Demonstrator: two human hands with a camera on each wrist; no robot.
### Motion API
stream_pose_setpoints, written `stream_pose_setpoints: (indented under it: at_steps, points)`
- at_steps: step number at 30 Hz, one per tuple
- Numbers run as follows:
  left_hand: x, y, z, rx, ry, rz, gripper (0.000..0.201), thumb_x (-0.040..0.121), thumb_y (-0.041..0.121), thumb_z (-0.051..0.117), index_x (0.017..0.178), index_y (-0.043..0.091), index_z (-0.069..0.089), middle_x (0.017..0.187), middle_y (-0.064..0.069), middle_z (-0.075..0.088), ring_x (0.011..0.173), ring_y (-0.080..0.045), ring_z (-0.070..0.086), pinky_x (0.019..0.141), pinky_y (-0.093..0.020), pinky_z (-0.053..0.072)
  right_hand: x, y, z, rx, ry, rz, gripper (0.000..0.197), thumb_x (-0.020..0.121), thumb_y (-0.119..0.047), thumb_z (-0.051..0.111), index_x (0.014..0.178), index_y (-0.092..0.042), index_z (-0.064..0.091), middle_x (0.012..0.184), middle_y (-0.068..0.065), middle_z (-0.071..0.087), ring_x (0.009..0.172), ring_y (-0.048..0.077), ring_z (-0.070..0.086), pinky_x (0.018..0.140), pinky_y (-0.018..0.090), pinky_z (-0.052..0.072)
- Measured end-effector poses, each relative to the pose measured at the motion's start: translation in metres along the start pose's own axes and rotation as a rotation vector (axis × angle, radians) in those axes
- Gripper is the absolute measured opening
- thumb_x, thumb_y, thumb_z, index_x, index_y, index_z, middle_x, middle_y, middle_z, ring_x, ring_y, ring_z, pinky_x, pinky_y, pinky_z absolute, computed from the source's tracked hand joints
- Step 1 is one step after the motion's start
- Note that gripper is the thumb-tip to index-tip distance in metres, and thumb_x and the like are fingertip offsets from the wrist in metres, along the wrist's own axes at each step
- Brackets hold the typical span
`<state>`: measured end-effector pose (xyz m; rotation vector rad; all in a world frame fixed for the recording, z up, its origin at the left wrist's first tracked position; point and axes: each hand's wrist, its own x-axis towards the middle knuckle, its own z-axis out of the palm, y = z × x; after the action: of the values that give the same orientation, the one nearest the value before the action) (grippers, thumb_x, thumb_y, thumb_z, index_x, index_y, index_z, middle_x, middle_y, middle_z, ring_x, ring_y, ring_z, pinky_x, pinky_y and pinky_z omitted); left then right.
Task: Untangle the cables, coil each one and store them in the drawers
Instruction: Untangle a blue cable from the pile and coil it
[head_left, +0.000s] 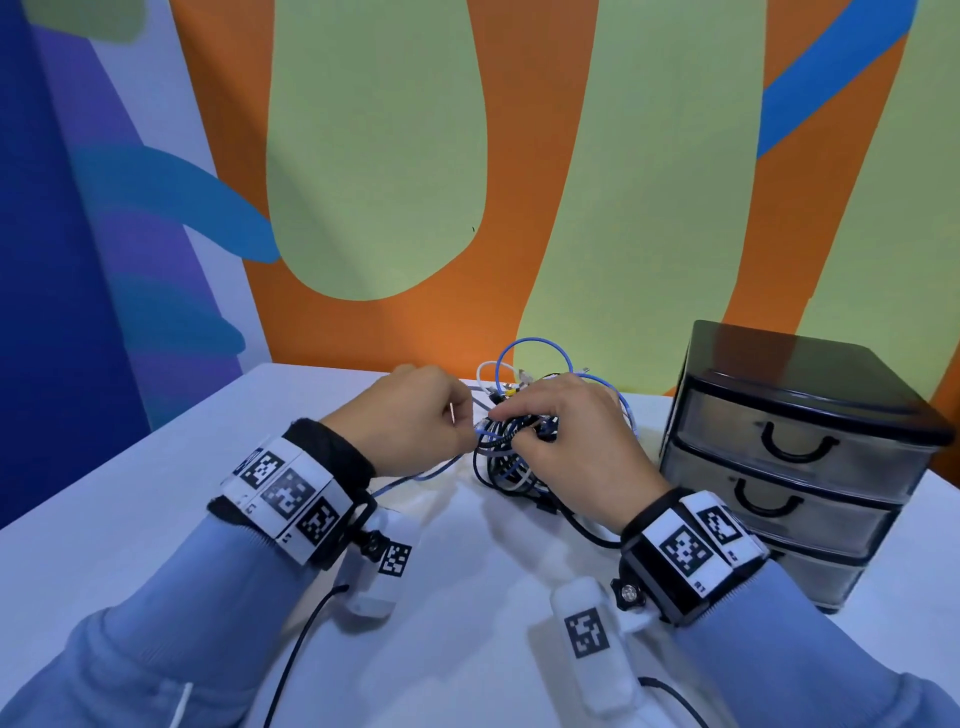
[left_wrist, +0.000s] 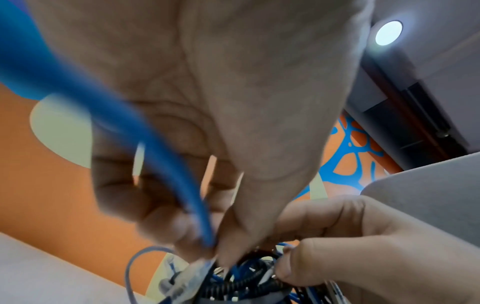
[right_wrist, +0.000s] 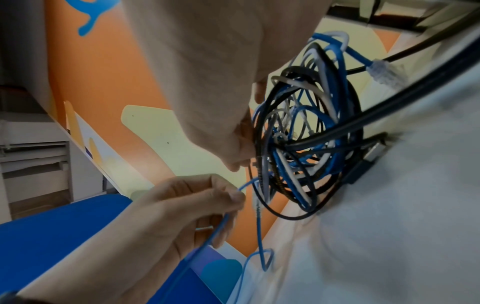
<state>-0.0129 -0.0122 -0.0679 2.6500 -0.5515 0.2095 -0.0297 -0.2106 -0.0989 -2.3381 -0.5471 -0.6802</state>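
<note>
while the blue cable (right_wrist: 218, 230) is pinched between the thumb and curled fingers (right_wrist: 228, 195) of the left hand (head_left: 415, 415), close behind its clear plug (left_wrist: 200, 267), the knot of cables (head_left: 511, 447) is steadied by the right hand (head_left: 571, 431), whose fingers are curled into the dark loops and grip them. the bundle is seen on the white bench (head_left: 156, 493), just left of the black drawer unit (head_left: 795, 457), with blue, white and black strands wound through one another. the cables are judged to be light and limp, so little force should be needed, but they can be expected to drag one another along and to tighten if pulled hard. the braided black strand (right_wrist: 306, 185) looks rougher and likelier to snag than the smooth blue jacket. a hold near a plug is thought best, since the end can then be threaded back through the loops; the plug's latch is likely fragile and should not be yanked. both visible handles of the drawers are untouched and the drawers appear closed. a loose blue loop (head_left: 535, 358) stands up behind the hands.
</note>
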Motion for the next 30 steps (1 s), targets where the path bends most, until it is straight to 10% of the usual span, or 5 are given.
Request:
stream_pose_setpoints:
  at_steps: [11, 18, 22, 25, 30]
  points:
    - [-0.001, 0.008, -0.005, -0.234, 0.319, 0.108, 0.021, 0.099, 0.029, 0.069, 0.08, 0.024, 0.062, 0.065, -0.002, 0.067, 0.069, -0.024, 0.059, 0.067, -0.042, 0.047, 0.0, -0.001, -0.002, -0.038, -0.022, 0.11, 0.031, 0.094, -0.025, 0.054, 0.111, -0.041, 0.075, 0.099, -0.027, 0.072, 0.115, 0.0, 0.045, 0.106, 0.04, 0.026]
    - [0.002, 0.007, -0.011, -0.299, 0.623, 0.107, 0.019, 0.1, 0.025, 0.067, 0.083, 0.022, 0.059, 0.058, 0.001, 0.049, 0.061, -0.016, 0.042, 0.057, -0.029, 0.032, 0.0, -0.006, -0.006, 0.037, 0.012, 0.088, 0.031, 0.08, -0.058, 0.062, 0.101, -0.04, 0.076, 0.084, -0.032, 0.063, 0.106, 0.009, 0.051, 0.102, 0.048, 0.044]
    - [0.003, 0.006, -0.011, -0.333, 0.707, 0.091, 0.017, 0.101, 0.022, 0.066, 0.086, 0.018, 0.059, 0.056, 0.005, 0.044, 0.06, -0.015, 0.039, 0.054, -0.022, 0.03, -0.004, -0.006, -0.008, 0.044, -0.065, 0.053, 0.04, 0.072, -0.045, 0.086, 0.109, -0.037, 0.072, 0.095, -0.032, 0.055, 0.116, 0.011, 0.045, 0.102, 0.043, 0.045]
    - [0.004, 0.001, -0.013, -0.336, 0.747, 0.042, 0.019, 0.102, 0.025, 0.064, 0.085, 0.018, 0.058, 0.058, 0.004, 0.045, 0.06, -0.015, 0.039, 0.056, -0.022, 0.031, -0.002, -0.004, -0.007, 0.126, 0.025, 0.077, 0.026, 0.075, -0.025, 0.083, 0.099, -0.031, 0.073, 0.092, -0.024, 0.06, 0.111, 0.013, 0.052, 0.091, 0.025, 0.046]
    - [0.009, -0.01, -0.019, -0.403, 0.792, -0.06, 0.018, 0.102, 0.027, 0.064, 0.087, 0.018, 0.059, 0.057, 0.005, 0.045, 0.061, -0.019, 0.043, 0.059, -0.037, 0.032, -0.001, -0.004, -0.008, 0.461, 0.11, 0.153, 0.006, 0.09, -0.018, 0.073, 0.091, -0.023, 0.07, 0.089, -0.006, 0.074, 0.091, 0.014, 0.068, 0.083, 0.03, 0.054]
